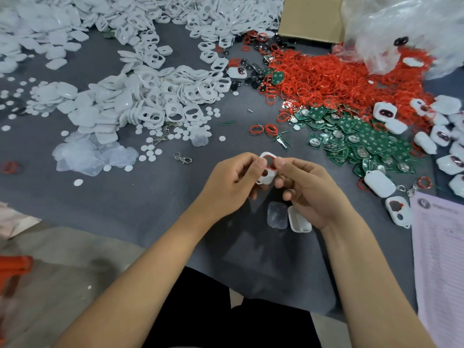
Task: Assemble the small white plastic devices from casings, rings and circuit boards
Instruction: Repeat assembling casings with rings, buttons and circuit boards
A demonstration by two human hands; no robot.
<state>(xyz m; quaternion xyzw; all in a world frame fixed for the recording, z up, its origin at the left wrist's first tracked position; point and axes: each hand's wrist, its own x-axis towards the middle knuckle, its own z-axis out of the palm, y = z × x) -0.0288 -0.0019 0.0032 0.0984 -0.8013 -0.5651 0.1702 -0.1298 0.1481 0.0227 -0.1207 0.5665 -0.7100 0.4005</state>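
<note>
Head view, the only one: both hands meet over the grey table (105, 197) and share one white casing (267, 172), held tilted just above the surface. Left hand (231, 183) pinches its left edge, thumb on the front face; right hand (305, 187) pinches the right edge, thumb tip at the red ring (270, 162) seated around the larger window — likely being pressed into its groove. Handling judgement: casing is thin moulded plastic, very light and stiff, with smooth faces that could slip, so the outer rim is the place to hold, clear of the windows. The ring looks thin, soft and springy — apt to pop out if pushed at one spot, better worked round a little at a time. Just below the right hand lie a clear cover (277, 215) and a second white shell (298, 219), side by side on the table. Supplies: white casing heap (140, 101) to the upper left, red ring heap (334, 79) to the upper right, green circuit boards (361, 139) beneath that. Boards probably rigid but delicate; grip by edges. Finished units (379, 183) sit at the right.
</note>
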